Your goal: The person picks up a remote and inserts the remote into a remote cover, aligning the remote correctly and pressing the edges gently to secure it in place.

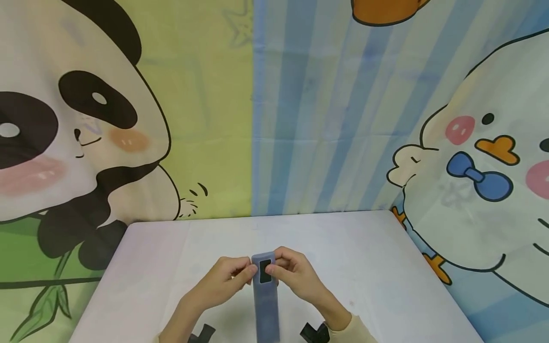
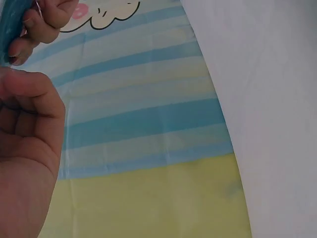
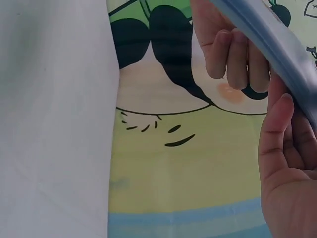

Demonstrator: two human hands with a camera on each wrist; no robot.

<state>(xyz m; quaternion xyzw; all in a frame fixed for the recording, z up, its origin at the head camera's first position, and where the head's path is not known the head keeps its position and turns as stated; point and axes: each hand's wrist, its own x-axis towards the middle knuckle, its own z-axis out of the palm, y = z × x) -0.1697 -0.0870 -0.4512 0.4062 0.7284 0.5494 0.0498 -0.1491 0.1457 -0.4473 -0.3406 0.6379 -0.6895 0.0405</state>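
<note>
A long blue-grey strip [image 1: 267, 309] with a dark, pale-edged rectangular window [image 1: 265, 271] near its top is held up in front of me over the table. My left hand [image 1: 220, 281] pinches its left edge near the top, thumb toward me. From the other side my right hand [image 1: 298, 274] grips the same end, with its thumb at the window's edge and its fingers partly hidden behind. In the right wrist view the strip [image 3: 285, 54] runs slantwise between both hands and looks slightly bent. Only a blue corner of the strip [image 2: 11, 29] shows in the left wrist view.
The white table [image 1: 206, 238] reaches back to a printed cloth backdrop [image 1: 309, 119] with a panda and a white bird. Black pieces [image 1: 315, 332] sit by the right wrist, and another dark piece [image 1: 202, 334] by the left.
</note>
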